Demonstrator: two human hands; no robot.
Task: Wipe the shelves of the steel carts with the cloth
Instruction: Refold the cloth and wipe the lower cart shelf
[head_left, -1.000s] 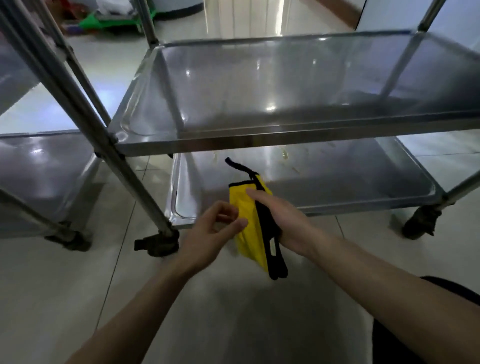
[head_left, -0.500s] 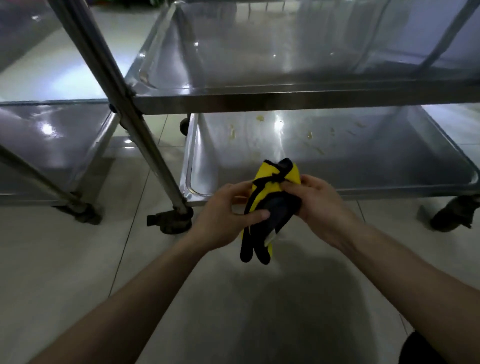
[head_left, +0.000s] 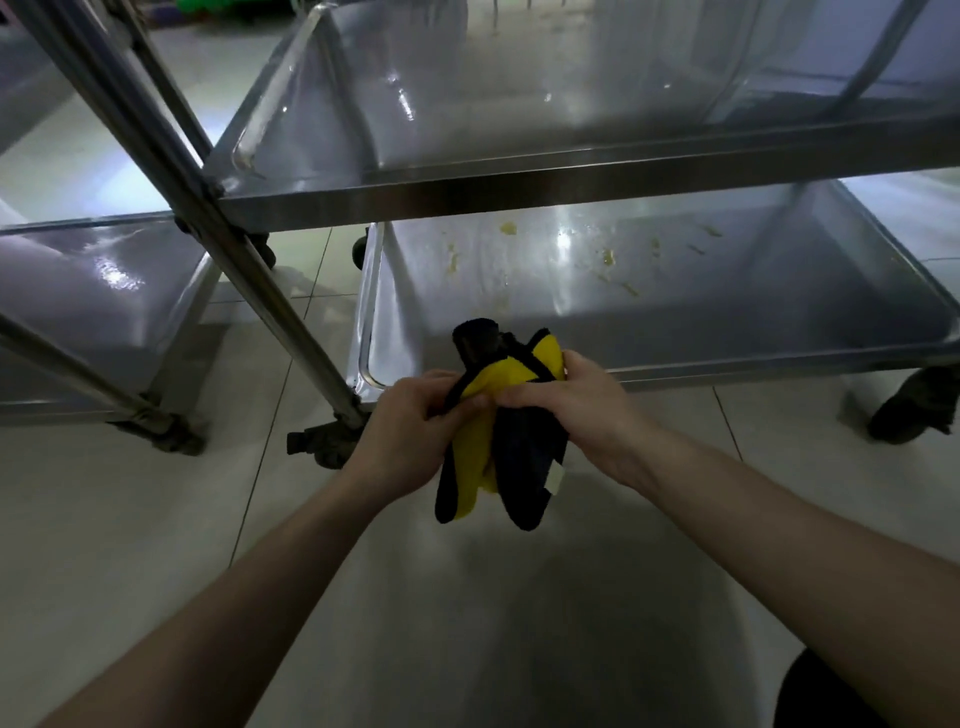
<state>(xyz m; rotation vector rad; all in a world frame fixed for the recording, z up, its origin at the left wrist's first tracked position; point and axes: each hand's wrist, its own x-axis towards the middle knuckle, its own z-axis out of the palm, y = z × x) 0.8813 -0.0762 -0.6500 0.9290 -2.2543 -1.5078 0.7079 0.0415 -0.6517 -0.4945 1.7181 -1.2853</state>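
Gripping the cloth (head_left: 511, 371) with both hands, the person holds it bunched in the air, just in front of the near cart's lower shelf (head_left: 727, 332) and clear of the steel. The left hand (head_left: 410, 431) has its fingers curled round the left side of the bundle, thumb pressed onto the yellow face. The right hand (head_left: 587, 415) closes over the right side, its fingertips wrapped behind the fabric and out of sight.

Yellow on one face, black on the other, the cloth hangs in folds below both fists. How much is tucked inside the hands cannot be told. A small pale tag (head_left: 556, 480) shows at its lower right edge, too small to read.

On the lower shelf, yellowish smears (head_left: 608, 255) dot the far half, and its back edge is hidden behind the front rim of the upper shelf (head_left: 571, 192). The upper shelf is all glare and reflections, so any marks on it are hard to make out, and its right end runs off the frame.

A second cart (head_left: 104, 280) sits to the left, cut off by the frame. One caster (head_left: 324, 441) stands just beside the left wrist; another caster (head_left: 914, 408) is clipped at the right edge. A dark shape (head_left: 831, 691) in the bottom right corner is cropped beyond telling.
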